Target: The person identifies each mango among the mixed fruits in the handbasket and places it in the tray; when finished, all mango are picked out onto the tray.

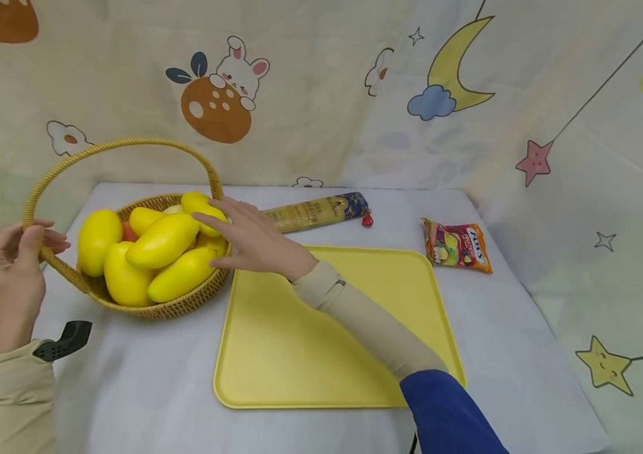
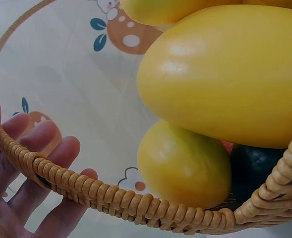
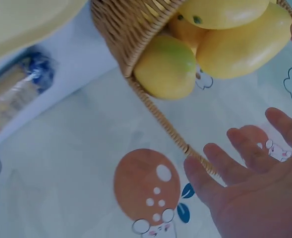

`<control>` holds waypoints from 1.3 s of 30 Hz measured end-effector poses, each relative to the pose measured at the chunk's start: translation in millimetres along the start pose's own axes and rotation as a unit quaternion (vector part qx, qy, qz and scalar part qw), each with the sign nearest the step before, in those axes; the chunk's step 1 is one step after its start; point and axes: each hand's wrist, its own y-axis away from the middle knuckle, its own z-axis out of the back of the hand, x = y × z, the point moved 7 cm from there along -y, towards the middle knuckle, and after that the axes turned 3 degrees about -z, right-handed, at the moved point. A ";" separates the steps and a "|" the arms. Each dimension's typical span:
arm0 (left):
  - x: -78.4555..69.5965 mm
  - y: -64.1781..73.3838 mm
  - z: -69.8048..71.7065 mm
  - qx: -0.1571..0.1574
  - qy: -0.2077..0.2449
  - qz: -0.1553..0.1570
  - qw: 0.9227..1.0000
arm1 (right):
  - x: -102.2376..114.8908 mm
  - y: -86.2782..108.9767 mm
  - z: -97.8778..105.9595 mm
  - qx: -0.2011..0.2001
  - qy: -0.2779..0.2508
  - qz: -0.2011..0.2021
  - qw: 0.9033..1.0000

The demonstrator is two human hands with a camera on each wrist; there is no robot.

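A woven wicker basket (image 1: 191,304) with a tall arched handle (image 1: 128,142) stands at the left of the table, heaped with yellow mangoes (image 1: 164,241). Between them show a bit of a red thing (image 1: 127,232) and, in the left wrist view, a dark round thing (image 2: 257,166). My left hand (image 1: 12,271) holds the handle low on its left side, thumb in front and fingers behind. With fingers spread, my right hand (image 1: 259,239) is at the basket's right side, by the handle's other end and the mangoes; whether it touches them I cannot tell.
A yellow tray (image 1: 299,353) lies right of the basket, under my right forearm. Behind it lies a long golden packet (image 1: 316,213) with a blue end and a red tag. An orange Fox's candy bag (image 1: 457,246) lies to the right. Printed cloth hangs behind.
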 end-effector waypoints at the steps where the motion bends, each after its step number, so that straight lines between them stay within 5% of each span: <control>1: 0.1 -0.5 0.6 -0.001 0.001 -0.002 1.000 | 3.5 -8.2 1.1 0.005 0.003 0.006 1.000; 9: 0.1 0.0 1.2 -0.002 -0.003 -0.003 1.000 | 26.5 -55.4 -5.8 0.034 0.002 0.037 0.999; 22: -1.5 2.0 2.7 -0.008 -0.009 -0.013 1.000 | 41.4 -81.3 -36.1 0.135 -0.005 0.009 0.991; 29: -0.4 3.1 1.6 -0.009 -0.016 -0.015 1.000 | 41.1 -81.8 -37.2 0.125 -0.013 0.012 0.992; 39: -0.2 2.4 -0.9 -0.008 -0.024 -0.028 0.999 | 46.5 -79.0 -18.1 0.061 -0.021 0.062 0.996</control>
